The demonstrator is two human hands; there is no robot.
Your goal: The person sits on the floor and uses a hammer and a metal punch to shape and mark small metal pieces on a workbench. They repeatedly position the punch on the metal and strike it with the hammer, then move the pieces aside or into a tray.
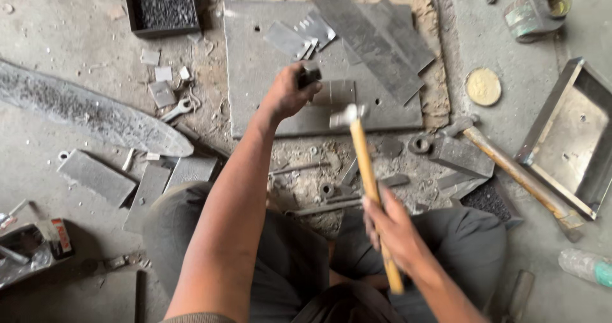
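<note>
— What's nearest?

— The right hand (394,229), low in the view above the person's knees. Its grip is closed round the wooden handle of a hammer (366,170), which slants up and away, its metal head (347,114) blurred over the front edge of a flat steel plate (319,74) on the floor.

— And the other hand?

— The left hand (288,93) is farther out, arm stretched over the plate. Its grip is closed on a short dark punch (309,74) (only the top end shows), held upright on a small grey metal piece (335,92) lying on the plate, just beside the hammer head.

— What lies about?

— Close to the knees, bolts and washers in the grit. To the right a second hammer (510,167) with a long wooden handle lies on the floor, beside a shallow metal tray (567,138). To the left are flat grey bars and a spanner (176,110). Farther off, long metal strips (373,43) lie across the plate's far end, a black box of small dark parts (162,7) sits at the far left, and a tin can (539,11) lies tipped at the far right.
</note>
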